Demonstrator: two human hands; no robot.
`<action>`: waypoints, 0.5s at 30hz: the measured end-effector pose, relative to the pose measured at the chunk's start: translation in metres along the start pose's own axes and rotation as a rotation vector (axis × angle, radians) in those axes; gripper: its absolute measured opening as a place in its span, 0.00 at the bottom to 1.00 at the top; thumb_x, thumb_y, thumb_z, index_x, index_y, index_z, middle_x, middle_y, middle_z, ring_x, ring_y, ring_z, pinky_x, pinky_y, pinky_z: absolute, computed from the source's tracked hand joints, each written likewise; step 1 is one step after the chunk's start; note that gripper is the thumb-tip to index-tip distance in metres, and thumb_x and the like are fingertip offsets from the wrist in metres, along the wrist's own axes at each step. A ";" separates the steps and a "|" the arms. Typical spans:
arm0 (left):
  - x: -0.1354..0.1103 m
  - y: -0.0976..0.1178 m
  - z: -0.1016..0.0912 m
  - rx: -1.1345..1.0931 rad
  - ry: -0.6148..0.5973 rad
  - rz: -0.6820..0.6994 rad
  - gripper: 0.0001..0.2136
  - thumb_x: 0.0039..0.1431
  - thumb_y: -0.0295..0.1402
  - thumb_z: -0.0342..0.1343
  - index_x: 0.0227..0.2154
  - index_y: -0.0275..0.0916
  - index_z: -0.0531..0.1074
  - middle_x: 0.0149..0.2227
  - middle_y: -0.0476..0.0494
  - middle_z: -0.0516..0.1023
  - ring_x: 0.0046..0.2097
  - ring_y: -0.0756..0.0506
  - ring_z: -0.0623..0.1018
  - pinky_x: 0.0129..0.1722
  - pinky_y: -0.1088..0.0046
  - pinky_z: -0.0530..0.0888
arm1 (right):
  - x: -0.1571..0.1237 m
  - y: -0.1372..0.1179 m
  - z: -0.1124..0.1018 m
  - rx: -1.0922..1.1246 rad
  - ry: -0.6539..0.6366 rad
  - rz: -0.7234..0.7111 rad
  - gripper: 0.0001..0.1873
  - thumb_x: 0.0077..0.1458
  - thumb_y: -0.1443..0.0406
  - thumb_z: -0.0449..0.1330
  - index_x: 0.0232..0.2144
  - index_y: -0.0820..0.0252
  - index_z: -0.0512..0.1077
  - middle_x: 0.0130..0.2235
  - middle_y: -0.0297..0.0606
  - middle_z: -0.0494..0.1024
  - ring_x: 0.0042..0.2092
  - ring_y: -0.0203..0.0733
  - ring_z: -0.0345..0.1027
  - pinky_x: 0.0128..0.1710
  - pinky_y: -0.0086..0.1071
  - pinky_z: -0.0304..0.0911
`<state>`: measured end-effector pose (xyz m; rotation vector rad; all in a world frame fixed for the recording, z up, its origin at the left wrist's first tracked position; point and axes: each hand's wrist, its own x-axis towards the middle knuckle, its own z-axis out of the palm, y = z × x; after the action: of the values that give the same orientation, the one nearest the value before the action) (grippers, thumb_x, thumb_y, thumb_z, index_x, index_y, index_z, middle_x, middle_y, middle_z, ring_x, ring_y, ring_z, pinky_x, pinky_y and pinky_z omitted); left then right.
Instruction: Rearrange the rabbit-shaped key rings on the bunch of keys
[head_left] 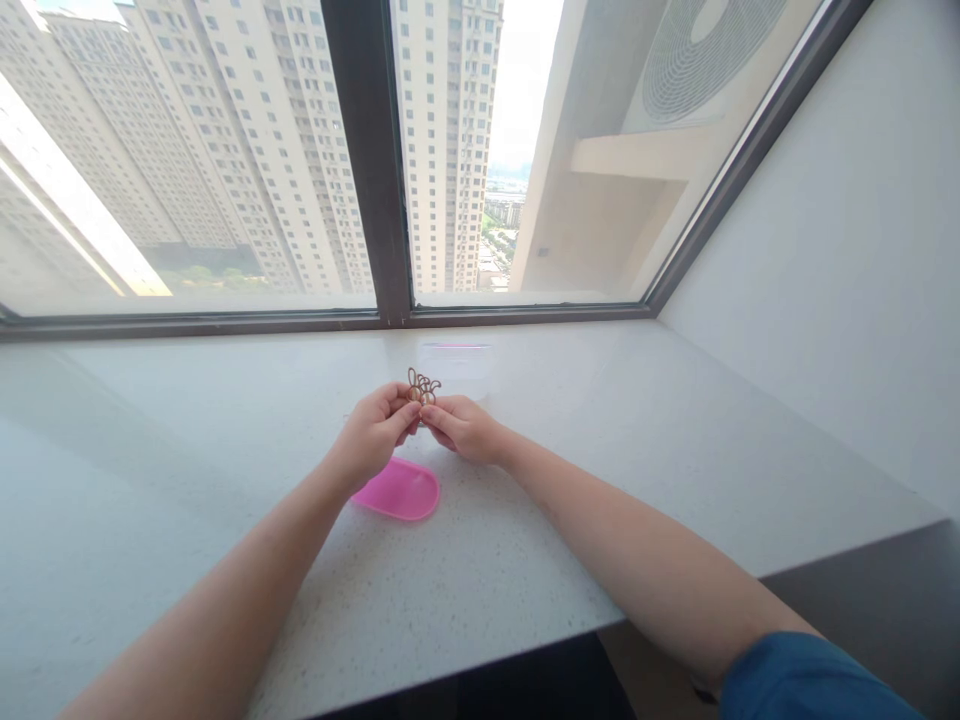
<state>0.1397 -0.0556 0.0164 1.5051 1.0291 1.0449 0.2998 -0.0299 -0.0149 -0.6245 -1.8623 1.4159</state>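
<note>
My left hand (373, 435) and my right hand (465, 428) meet over the middle of a pale stone sill (187, 480). Both pinch a small cluster of thin brown wire loops (422, 386) that sticks up between the fingertips. I cannot tell exactly what the loops are. A flat pink oval lid (401, 490) lies on the sill just below my left hand, partly covered by it. Beyond the hands stands a clear plastic container (455, 362) with a pink rim.
A large window with a dark frame (371, 180) runs along the back of the sill, with tall buildings outside. A white wall (847, 250) closes the right side. The sill's front edge (525, 655) drops off near my body.
</note>
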 end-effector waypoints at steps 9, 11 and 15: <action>-0.001 0.001 0.000 0.005 -0.012 0.007 0.07 0.55 0.35 0.53 0.32 0.37 0.67 0.19 0.54 0.64 0.20 0.54 0.61 0.19 0.78 0.57 | 0.000 0.000 -0.001 -0.028 0.004 0.013 0.21 0.62 0.55 0.46 0.29 0.66 0.68 0.15 0.25 0.56 0.16 0.28 0.46 0.16 0.24 0.44; -0.001 0.001 0.000 0.004 -0.008 0.007 0.07 0.55 0.35 0.54 0.32 0.37 0.67 0.19 0.54 0.64 0.20 0.54 0.61 0.19 0.78 0.57 | -0.001 0.000 -0.001 -0.019 0.001 0.008 0.21 0.62 0.55 0.46 0.29 0.66 0.68 0.15 0.25 0.56 0.16 0.28 0.46 0.16 0.24 0.44; -0.001 0.002 0.001 -0.005 0.005 -0.002 0.08 0.53 0.36 0.55 0.32 0.37 0.67 0.19 0.54 0.65 0.19 0.54 0.61 0.19 0.78 0.56 | -0.001 0.000 0.000 -0.025 0.008 0.014 0.21 0.62 0.56 0.46 0.29 0.66 0.68 0.15 0.25 0.56 0.16 0.28 0.46 0.16 0.24 0.44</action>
<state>0.1401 -0.0573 0.0185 1.4982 1.0301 1.0496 0.3004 -0.0301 -0.0148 -0.6563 -1.8753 1.3989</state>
